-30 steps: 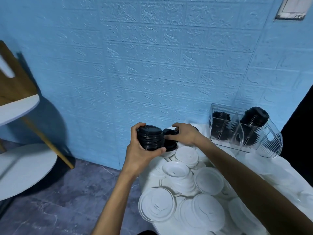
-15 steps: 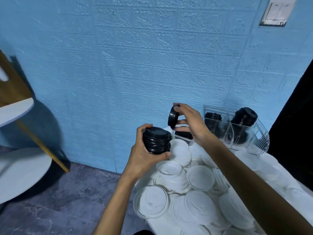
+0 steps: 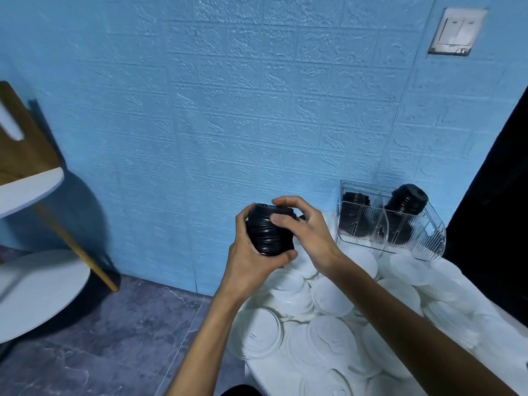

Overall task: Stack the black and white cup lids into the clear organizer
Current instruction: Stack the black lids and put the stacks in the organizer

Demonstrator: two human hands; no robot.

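Note:
My left hand [image 3: 251, 258] grips a stack of black cup lids [image 3: 267, 231] from below and behind, held in the air over the table's left end. My right hand [image 3: 303, 227] curls over the stack's top and pinches the top lid onto it. The clear organizer [image 3: 423, 241] stands against the blue wall at the back right, with black lid stacks [image 3: 405, 204] in two of its compartments. Several loose white lids [image 3: 331, 295] lie piled on the white table [image 3: 257, 370] under my arms.
A blue brick-pattern wall [image 3: 257, 110] runs behind the table. A wood and white tiered shelf [image 3: 28, 195] stands at the left over a grey stone floor [image 3: 114, 338]. A light switch [image 3: 454, 32] is high on the right. A dark opening fills the right edge.
My right hand lifted a single black lid from the table, carried it left and set it on top of the stack in my left hand. The view tilted up.

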